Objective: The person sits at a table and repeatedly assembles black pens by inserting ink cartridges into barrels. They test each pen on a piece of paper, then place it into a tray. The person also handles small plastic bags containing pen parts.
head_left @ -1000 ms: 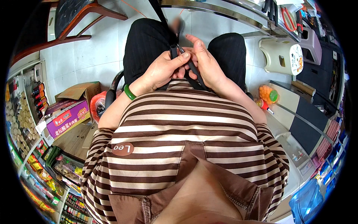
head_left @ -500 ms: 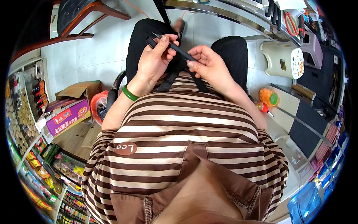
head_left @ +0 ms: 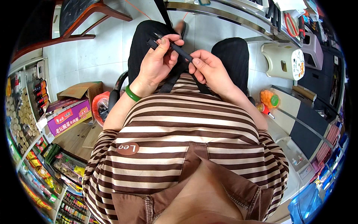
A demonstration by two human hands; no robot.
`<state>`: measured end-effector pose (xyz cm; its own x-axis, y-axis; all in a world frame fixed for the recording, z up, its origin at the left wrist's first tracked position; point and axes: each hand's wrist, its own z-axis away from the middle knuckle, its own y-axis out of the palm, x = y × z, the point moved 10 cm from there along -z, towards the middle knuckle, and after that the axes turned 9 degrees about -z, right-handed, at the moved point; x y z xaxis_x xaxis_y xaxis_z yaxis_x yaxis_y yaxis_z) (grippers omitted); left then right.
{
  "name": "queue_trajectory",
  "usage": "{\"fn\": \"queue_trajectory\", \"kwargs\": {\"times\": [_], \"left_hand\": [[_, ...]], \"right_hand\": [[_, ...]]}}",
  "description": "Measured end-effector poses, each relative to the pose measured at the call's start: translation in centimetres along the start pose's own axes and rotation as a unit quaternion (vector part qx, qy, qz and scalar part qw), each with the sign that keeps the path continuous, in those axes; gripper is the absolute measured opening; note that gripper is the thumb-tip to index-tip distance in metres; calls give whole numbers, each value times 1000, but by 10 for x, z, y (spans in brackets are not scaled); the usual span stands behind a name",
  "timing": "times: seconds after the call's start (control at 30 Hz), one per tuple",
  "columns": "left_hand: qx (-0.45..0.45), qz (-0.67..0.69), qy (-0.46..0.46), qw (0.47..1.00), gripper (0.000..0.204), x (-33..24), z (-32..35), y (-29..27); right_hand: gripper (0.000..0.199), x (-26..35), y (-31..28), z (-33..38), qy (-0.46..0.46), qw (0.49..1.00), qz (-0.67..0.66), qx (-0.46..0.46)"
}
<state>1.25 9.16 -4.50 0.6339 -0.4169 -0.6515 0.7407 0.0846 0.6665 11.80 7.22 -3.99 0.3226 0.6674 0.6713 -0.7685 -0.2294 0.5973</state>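
A dark pen lies slantwise between my two hands, over my lap. My left hand is closed round its far part, thumb on top, with the thin tip poking out beyond the fingers. A short black piece like a pen cap also sticks out from the left hand, beside the tip; its other end is hidden by the hand. My right hand pinches the pen's near end between thumb and fingers. On my left wrist sits a green bangle.
A metal-edged table stands ahead, with red-handled scissors at its right. A white stool is to the right, a wooden chair at the far left. An open purple carton and stocked shelves lie left.
My right thumb and fingers have shifted on the pen's near end and gripped it more closely. The left hand and the pen have hardly moved.
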Motion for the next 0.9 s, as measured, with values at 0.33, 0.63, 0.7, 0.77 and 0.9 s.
{"fn": "queue_trajectory", "kwargs": {"times": [0.33,0.63,0.7,0.77,0.9], "left_hand": [[4,31,30,999,30,1,-2,6],[32,21,32,999,35,-5,-1,13],[44,17,33,998,35,-5,-1,13],[60,14,33,998,35,-4,-1,14],[78,-10,42,996,35,-7,-1,18]], "right_hand": [[15,41,-4,8,-261,922,272,-91],[11,26,-2,5,-110,984,116,-78],[14,22,1,5,-75,990,99,-74],[20,5,0,1,1,997,-73,-10],[28,-10,2,2,102,972,-212,31]]}}
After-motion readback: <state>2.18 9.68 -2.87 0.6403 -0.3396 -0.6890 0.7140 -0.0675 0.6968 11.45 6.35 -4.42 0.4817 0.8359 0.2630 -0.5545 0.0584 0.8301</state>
